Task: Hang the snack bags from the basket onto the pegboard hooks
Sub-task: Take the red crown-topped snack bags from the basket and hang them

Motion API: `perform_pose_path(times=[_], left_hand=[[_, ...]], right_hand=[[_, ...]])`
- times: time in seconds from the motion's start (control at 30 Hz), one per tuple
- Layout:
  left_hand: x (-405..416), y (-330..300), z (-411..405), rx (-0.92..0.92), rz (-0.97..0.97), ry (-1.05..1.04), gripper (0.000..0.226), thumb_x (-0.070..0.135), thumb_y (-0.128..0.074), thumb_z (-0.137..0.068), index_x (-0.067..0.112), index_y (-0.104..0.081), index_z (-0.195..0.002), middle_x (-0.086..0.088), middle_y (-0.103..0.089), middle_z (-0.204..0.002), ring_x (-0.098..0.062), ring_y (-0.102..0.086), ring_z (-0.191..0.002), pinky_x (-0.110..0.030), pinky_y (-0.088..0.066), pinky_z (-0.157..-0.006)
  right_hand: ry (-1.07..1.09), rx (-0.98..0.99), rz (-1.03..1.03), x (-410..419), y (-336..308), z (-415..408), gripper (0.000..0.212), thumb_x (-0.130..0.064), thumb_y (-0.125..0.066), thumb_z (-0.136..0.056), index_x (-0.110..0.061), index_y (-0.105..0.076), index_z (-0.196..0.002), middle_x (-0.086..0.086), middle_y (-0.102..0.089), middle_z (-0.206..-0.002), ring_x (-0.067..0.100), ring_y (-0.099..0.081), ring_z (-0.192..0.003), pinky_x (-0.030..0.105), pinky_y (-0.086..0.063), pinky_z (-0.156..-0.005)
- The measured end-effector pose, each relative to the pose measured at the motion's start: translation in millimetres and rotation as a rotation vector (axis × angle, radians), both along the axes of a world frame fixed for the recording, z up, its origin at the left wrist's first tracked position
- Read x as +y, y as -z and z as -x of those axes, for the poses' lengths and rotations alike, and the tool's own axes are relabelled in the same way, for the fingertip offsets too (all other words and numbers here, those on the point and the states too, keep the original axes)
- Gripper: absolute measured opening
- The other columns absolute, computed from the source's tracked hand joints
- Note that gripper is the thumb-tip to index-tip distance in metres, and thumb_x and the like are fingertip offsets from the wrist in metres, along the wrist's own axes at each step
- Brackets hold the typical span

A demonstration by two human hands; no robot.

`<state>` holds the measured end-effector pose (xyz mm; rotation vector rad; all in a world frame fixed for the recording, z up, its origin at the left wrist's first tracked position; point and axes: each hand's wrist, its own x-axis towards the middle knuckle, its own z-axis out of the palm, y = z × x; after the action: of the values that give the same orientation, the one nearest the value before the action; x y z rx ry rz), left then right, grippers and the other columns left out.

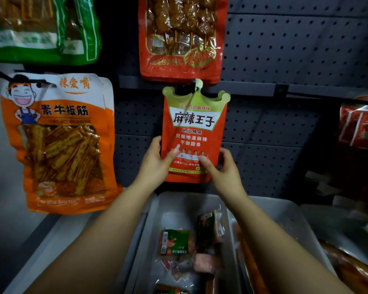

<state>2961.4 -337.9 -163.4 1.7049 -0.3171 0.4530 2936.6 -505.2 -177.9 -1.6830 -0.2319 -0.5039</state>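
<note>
Against the dark grey perforated pegboard (285, 49), centre: one red foil snack bag with a green crown-shaped header (194, 132), upright, its header hole at a hook just under a horizontal grey rail (242, 89); whether it is fully seated on the hook cannot be told. Left hand (157, 162) grips the bag's lower left edge, thumb on the front, fingers curled behind. Right hand (223, 168) grips the lower right corner likewise, thumb on the front face.

Above it, hanging: one red bag with a clear window showing skewered snacks (182, 39), its bottom edge just over the crown header.

Left, hanging: one large orange-and-white bag with a cartoon figure and a window of brown strips (62, 143). Above that, one green-edged bag (43, 30), partly out of view.

Right edge: dark red packets (361, 128), blurred.

Below the hands: one pale translucent plastic basket (155, 219), holding several small packets, among them a green-and-orange one (175, 241). Beside it to the right, a second pale bin (285, 211) with reddish packs.
</note>
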Motion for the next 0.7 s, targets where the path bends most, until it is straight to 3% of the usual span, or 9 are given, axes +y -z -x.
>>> perform_pose_path(times=[0.1,0.13,0.27,0.37,0.43,0.53,0.6,0.7], left_hand=[[1,3,3,0.033,0.021,-0.014,0.034,0.035,-0.06,-0.089,0.024,-0.048,-0.119,0.001,-0.064,-0.113,-0.017,-0.065,-0.101,-0.036,-0.053,-0.087],[0,5,4,0.044,0.029,-0.004,0.032,0.034,-0.06,-0.089,0.026,-0.049,-0.117,0.003,-0.065,-0.111,-0.017,-0.065,-0.101,-0.037,-0.053,-0.087],[-3,15,12,0.101,0.041,-0.01,0.039,0.032,-0.062,-0.088,0.026,-0.047,-0.122,0.007,-0.061,-0.112,-0.02,-0.06,-0.112,-0.035,-0.051,-0.089],[-5,25,28,0.112,-0.058,-0.24,0.062,0.029,-0.066,-0.086,0.021,-0.036,-0.14,-0.005,-0.039,-0.143,-0.023,-0.041,-0.131,-0.043,-0.041,-0.105],[-12,29,48,0.055,-0.066,-0.332,0.064,0.025,-0.068,-0.084,0.021,-0.035,-0.139,-0.005,-0.03,-0.145,-0.018,-0.035,-0.131,-0.04,-0.036,-0.107],[-39,33,86,-0.048,-0.008,-0.205,0.046,0.014,-0.068,-0.084,0.032,-0.044,-0.12,0.004,-0.038,-0.132,-0.009,-0.043,-0.119,-0.018,-0.041,-0.09],[-66,38,114,-0.017,0.025,-0.06,0.038,0.01,-0.066,-0.085,0.038,-0.049,-0.105,0.005,-0.052,-0.122,-0.002,-0.053,-0.106,-0.007,-0.043,-0.077],[-119,47,154,0.115,0.048,0.164,0.027,0.012,-0.064,-0.086,0.036,-0.058,-0.099,0.012,-0.063,-0.1,0.002,-0.063,-0.086,-0.013,-0.052,-0.067]], right_hand=[[0.0,0.004,0.038,-3,7,2,0.042,-0.024,-0.068,-0.086,-0.016,-0.05,-0.124,0.0,-0.061,-0.121,0.012,-0.06,-0.107,0.033,-0.055,-0.088],[0.01,0.0,0.034,-4,7,2,0.041,-0.022,-0.067,-0.087,-0.014,-0.052,-0.124,0.002,-0.061,-0.122,0.013,-0.06,-0.106,0.033,-0.055,-0.088],[-0.008,0.006,0.0,-5,8,7,0.044,-0.021,-0.07,-0.085,-0.02,-0.049,-0.124,-0.005,-0.059,-0.117,0.006,-0.058,-0.106,0.012,-0.05,-0.076],[0.041,0.033,0.043,-12,12,19,0.055,-0.025,-0.071,-0.084,-0.019,-0.046,-0.132,-0.005,-0.053,-0.127,0.008,-0.049,-0.116,0.019,-0.043,-0.091],[0.115,0.052,0.068,-22,16,32,0.054,-0.025,-0.07,-0.085,-0.019,-0.046,-0.133,-0.003,-0.05,-0.13,0.009,-0.049,-0.114,0.02,-0.041,-0.09],[0.142,0.042,0.071,-51,27,65,0.036,-0.022,-0.068,-0.087,-0.028,-0.054,-0.119,-0.003,-0.056,-0.123,-0.002,-0.055,-0.095,0.006,-0.042,-0.073],[0.123,0.048,0.072,-79,37,97,0.026,-0.021,-0.067,-0.087,-0.037,-0.057,-0.104,-0.01,-0.06,-0.114,-0.006,-0.058,-0.088,0.005,-0.045,-0.071],[0.147,0.12,0.025,-133,55,154,0.023,-0.016,-0.067,-0.087,-0.036,-0.062,-0.098,-0.011,-0.067,-0.101,0.002,-0.063,-0.08,0.014,-0.051,-0.071]])
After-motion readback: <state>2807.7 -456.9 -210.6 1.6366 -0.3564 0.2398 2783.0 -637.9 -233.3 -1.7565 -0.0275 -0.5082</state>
